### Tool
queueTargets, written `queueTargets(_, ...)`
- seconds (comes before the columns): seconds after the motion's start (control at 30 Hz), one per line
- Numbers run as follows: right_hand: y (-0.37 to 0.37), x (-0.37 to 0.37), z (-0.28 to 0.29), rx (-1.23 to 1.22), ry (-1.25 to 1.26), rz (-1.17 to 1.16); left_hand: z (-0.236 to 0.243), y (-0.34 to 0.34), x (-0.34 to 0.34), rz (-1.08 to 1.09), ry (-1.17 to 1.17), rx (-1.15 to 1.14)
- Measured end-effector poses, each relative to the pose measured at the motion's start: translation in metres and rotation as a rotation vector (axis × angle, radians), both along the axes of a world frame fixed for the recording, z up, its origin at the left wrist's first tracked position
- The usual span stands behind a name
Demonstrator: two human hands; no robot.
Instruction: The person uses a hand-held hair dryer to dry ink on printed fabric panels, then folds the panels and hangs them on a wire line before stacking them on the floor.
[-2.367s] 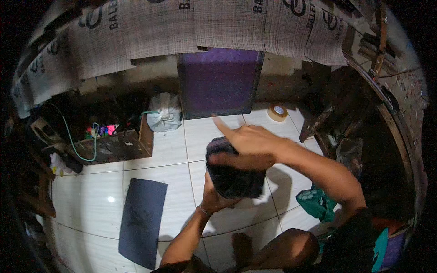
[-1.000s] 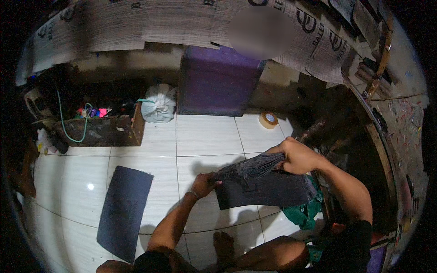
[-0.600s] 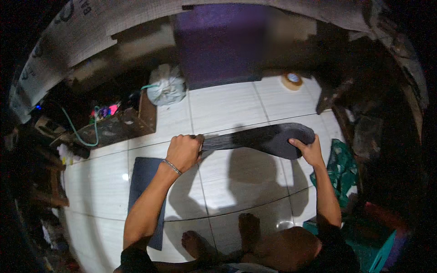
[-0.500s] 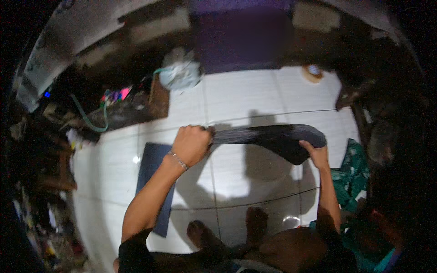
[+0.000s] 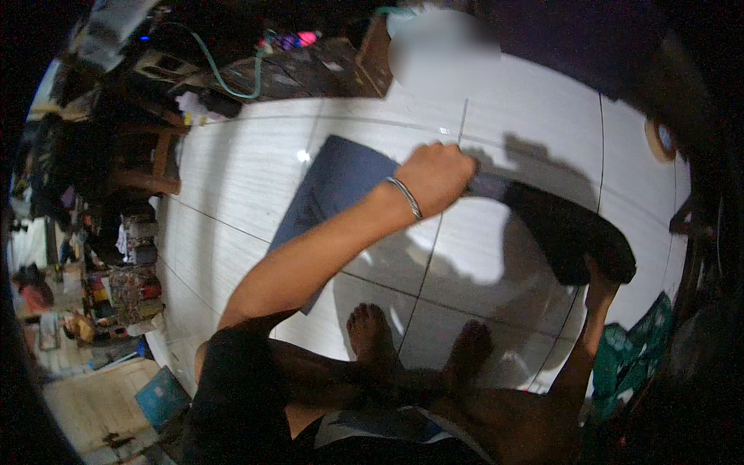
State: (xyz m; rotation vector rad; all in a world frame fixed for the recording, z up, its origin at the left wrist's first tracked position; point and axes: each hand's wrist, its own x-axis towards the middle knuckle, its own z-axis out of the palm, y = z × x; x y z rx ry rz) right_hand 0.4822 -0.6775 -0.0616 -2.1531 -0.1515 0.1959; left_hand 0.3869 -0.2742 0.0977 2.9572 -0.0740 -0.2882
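While the left hand (image 5: 435,177) clamps its fingers on the black cloth (image 5: 554,225), the right hand (image 5: 601,287) grips its other end.

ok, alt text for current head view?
A person's left hand and right hand hold a dark, curved bundle between them above a white tiled floor. A blue-grey sheet lies there, partly hidden by the left forearm; a tape roll sits upper right.
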Motion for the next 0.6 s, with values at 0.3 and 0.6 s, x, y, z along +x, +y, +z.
queueTargets(0.3, 0.013, -0.005, -0.03, -0.063, -0.404, 0.202, -0.034, -0.014, -0.001, -0.017, 0.052, 0.048)
queueTargets(0.6, 0.023, -0.024, -0.002, -0.013, -0.075, 0.058, -0.036, -0.003, 0.009, 0.006, -0.003, -0.076)
